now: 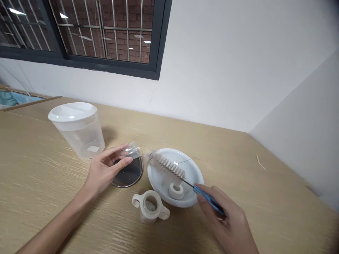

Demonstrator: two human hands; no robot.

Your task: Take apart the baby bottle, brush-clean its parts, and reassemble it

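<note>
A small clear plastic cup (132, 151) lies tilted between the thumb and fingers of my left hand (106, 167), above a dark round tray with a metal rim (128, 173). My right hand (227, 215) is closed on the blue handle of a bottle brush (168, 165). The brush's white bristles point left, over a white bowl (192, 169), their tip close to the cup but apart from it. Inside the bowl rests a white ring-shaped piece (176, 191). A two-handled white cup (150, 208) stands upright in front of the bowl, between my hands.
A translucent bucket with a white lid (76, 128) stands on the wooden table (265, 208) at the left. Behind the table are a white wall and a barred window (113, 35). A thin pale strip (261, 162) lies at the right.
</note>
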